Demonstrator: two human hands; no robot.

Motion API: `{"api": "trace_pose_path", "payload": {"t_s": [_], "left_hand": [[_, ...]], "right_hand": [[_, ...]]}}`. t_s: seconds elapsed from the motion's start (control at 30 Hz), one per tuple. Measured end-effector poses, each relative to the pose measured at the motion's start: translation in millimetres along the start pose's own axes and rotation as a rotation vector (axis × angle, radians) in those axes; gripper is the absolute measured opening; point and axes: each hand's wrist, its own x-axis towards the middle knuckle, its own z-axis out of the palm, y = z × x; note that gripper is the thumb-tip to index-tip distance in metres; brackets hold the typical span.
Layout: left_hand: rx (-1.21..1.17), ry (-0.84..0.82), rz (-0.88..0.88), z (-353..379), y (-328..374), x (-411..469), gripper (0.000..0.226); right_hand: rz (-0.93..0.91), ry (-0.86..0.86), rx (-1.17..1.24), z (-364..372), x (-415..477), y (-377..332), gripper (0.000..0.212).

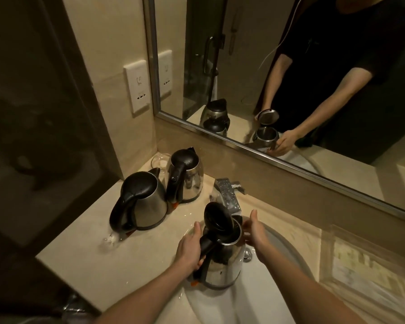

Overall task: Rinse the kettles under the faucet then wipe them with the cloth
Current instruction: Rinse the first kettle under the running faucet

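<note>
A steel kettle [222,260], its black lid [216,216] flipped open, stood upright over the basin [290,253] below the faucet [228,195]. A larger kettle [145,202] and a smaller kettle [189,178] stood closed, side by side, on the counter [103,249].

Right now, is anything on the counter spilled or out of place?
Yes. What looks like a small puddle lies on the counter, by the handle of the front kettle; it glints as water does. That kettle and the back kettle stand upright, closed. The held kettle has its lid open over the sink, which suits rinsing.
</note>
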Motion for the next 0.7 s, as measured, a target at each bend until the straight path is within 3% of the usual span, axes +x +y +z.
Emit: {"api": "trace_pose_path", "payload": {"t_s": [0.13, 0.27, 0.5, 0.7], "left_hand": [[-0.069, -0.019, -0.076, 9.6, -6.8, 17.3, 0.075], [-0.083, -0.019, -0.004, 19.4, -5.5, 29.5, 0.053], [-0.069, -0.02, -0.017, 23.7, 7.7, 54.1, 0.082], [-0.06, -0.004, -0.03, 26.8, 12.0, 60.4, 0.075]], "right_hand": [[0.029, -0.046, -0.031, -4.8, 19.9, 4.7, 0.071], [-0.099, 0.002, -0.022, -1.2, 34.7, 10.1, 0.055], [-0.329, -0.128, -0.156, -3.6, 44.9, -9.1, 0.06], [-0.302, -0.151, -0.166, -3.5, 58.8, -17.5, 0.056]]}}
